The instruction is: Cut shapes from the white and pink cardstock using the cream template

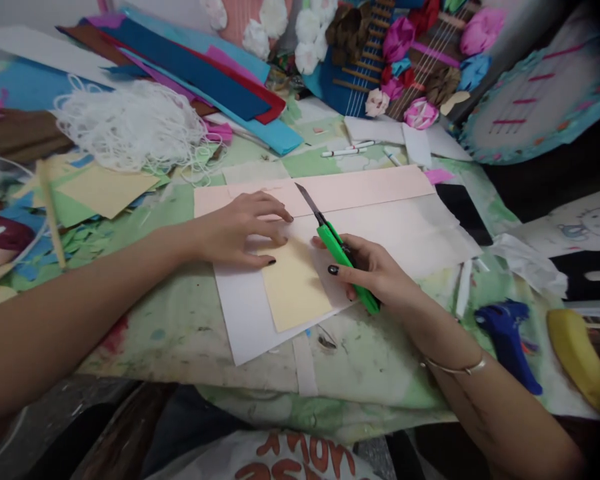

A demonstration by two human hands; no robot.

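Observation:
My right hand (367,267) grips a green utility knife (339,250), its blade out and pointing up and to the left over the papers. My left hand (245,230) rests with spread fingers on the sheets, thumb at the edge of a small yellow paper piece (297,287). That piece lies on a white sheet (237,320) tilted toward me. Behind them a pale pink strip (365,190) lies along the top edge of a larger whitish sheet (410,233).
A heap of white string (130,127) and folded coloured paper (195,60) lie at the back left. A blue glue gun (511,340), a yellow object (577,357) and a black phone-like slab (463,213) are on the right. Flower-decorated crafts (415,60) stand behind.

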